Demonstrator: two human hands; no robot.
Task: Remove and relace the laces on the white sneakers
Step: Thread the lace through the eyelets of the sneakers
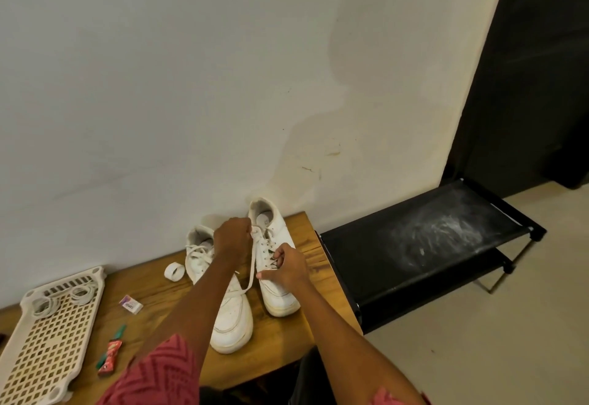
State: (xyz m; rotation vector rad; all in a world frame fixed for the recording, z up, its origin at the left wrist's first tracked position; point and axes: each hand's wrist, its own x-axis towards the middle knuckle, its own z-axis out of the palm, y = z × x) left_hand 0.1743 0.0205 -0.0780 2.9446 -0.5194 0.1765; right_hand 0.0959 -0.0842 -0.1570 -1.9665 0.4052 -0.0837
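Observation:
Two white sneakers stand on a wooden table (153, 290), toes toward me. The left sneaker (231, 318) still carries its laces near the collar. The right sneaker (276, 290) is partly unlaced. My left hand (230, 240) pinches the white lace (251, 274) above the right sneaker's tongue, and the lace hangs down in a loop between the shoes. My right hand (287, 267) grips the right sneaker at its eyelets, fingers curled on the lace there.
A white perforated plastic tray (47, 344) lies at the table's left, holding rings. A white tape roll (174, 271), a small eraser (130, 304) and a red-green wrapper (110, 352) lie on the table. A black shoe rack (424, 245) stands right of the table, against the wall.

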